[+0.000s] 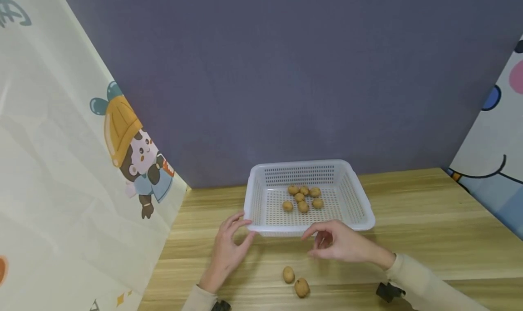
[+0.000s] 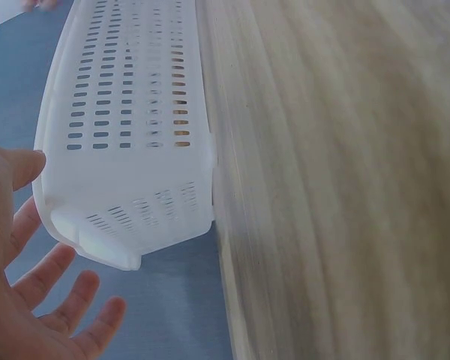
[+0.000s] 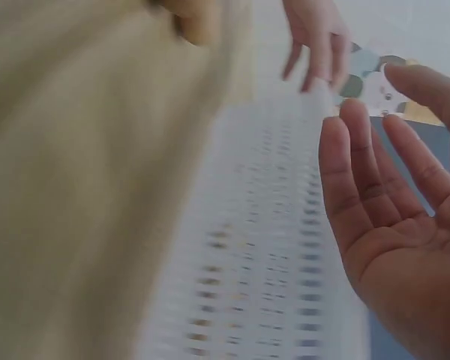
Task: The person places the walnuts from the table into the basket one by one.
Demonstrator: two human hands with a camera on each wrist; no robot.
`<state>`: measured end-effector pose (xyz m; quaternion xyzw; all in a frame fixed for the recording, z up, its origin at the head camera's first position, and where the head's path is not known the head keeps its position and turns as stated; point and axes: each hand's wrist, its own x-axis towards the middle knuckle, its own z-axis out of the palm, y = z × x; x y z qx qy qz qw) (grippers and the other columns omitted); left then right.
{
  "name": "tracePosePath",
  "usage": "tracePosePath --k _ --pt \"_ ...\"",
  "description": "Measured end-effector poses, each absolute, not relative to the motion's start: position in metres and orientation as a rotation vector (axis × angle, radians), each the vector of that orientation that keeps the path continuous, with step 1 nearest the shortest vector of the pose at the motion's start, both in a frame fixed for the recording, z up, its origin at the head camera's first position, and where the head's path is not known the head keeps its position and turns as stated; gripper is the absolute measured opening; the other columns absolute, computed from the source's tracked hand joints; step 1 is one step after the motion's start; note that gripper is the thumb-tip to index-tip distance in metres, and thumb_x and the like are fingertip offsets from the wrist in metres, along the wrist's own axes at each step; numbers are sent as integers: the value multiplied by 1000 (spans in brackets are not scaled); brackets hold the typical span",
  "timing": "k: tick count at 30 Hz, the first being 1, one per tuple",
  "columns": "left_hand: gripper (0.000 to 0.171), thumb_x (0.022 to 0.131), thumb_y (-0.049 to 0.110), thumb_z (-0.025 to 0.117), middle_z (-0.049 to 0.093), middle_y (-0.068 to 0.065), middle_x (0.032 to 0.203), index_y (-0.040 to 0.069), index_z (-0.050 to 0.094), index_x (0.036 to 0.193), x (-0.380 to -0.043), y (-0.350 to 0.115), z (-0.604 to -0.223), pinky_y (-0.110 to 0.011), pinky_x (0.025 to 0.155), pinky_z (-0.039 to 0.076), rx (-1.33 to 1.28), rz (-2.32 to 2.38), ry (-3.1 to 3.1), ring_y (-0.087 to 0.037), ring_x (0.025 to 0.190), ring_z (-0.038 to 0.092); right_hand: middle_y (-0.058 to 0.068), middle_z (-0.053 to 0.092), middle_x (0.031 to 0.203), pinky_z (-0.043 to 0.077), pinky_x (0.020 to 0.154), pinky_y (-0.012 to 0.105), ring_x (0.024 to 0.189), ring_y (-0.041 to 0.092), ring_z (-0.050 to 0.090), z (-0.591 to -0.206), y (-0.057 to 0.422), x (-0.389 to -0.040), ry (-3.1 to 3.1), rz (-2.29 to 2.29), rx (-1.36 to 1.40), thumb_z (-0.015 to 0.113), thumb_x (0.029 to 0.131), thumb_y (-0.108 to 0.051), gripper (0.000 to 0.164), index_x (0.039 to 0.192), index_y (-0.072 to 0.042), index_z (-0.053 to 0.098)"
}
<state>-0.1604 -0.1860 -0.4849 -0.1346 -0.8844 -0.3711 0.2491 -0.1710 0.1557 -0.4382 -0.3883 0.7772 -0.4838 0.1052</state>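
A white plastic basket (image 1: 357, 197) with slotted walls holds several small round brown potato-like things (image 1: 303, 206). At its near left corner is my left hand (image 1: 229, 249), fingers spread, with thumb and index fingertips right at the rim. In the left wrist view, the thumb overlaps the edge of the basket (image 2: 127, 169) while the other fingers stand apart. My right hand (image 1: 337, 243) hovers by the front rim, fingers loosely bent, nothing between them. Nearer me on the table lie two more brown pieces, a smaller (image 1: 288, 274) and a larger one (image 1: 302, 287).
The wood-grain table (image 1: 412, 211) ends at a dark blue-grey panel (image 1: 286, 75) behind the basket. A white wall with a cartoon figure (image 1: 143, 152) stands on the left, and another printed wall (image 1: 490, 138) on the right.
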Motion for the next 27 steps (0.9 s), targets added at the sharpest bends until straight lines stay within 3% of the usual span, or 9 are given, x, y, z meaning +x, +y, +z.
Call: tracePosePath --k 4,7,12,19,27 --pt "30 86 19 89 68 -13 143 17 79 114 -160 -187 -484 -59 109 56 -361 -1018 -2407 -37 131 64 -2 76 91 64 67 27 77 3 70 -461 156 -162 2177 -1473 -1107 82 92 -12 31 121 -5 73" --pt "30 85 20 89 68 -13 142 18 79 114 -160 -187 -483 -59 110 55 -359 -1024 -2407 -37 131 64 8 77 93 65 64 28 76 2 71 -476 154 -157 2094 -1496 -1085 81 92 -11 33 122 0 71" --pt "30 85 18 90 68 -12 143 18 79 113 -160 -186 -484 -59 110 55 -358 -1032 -2412 -36 132 64 24 74 112 63 57 25 75 0 71 -495 150 -150 1959 -1513 -1059 80 93 -11 37 126 2 68" --pt "30 85 18 89 68 -12 143 18 79 113 -160 -185 -485 -59 110 55 -367 -1032 -2410 -36 131 64 2 78 99 55 55 14 73 -3 68 -509 148 -146 1901 -1495 -1026 82 90 -8 38 125 0 69" --pt "30 85 19 90 69 -11 142 18 79 113 -161 -186 -484 -58 112 54 -369 -1037 -2407 -36 132 64 10 74 119 61 65 18 85 2 73 -513 145 -145 1858 -1492 -1033 82 91 -10 37 125 -2 70"
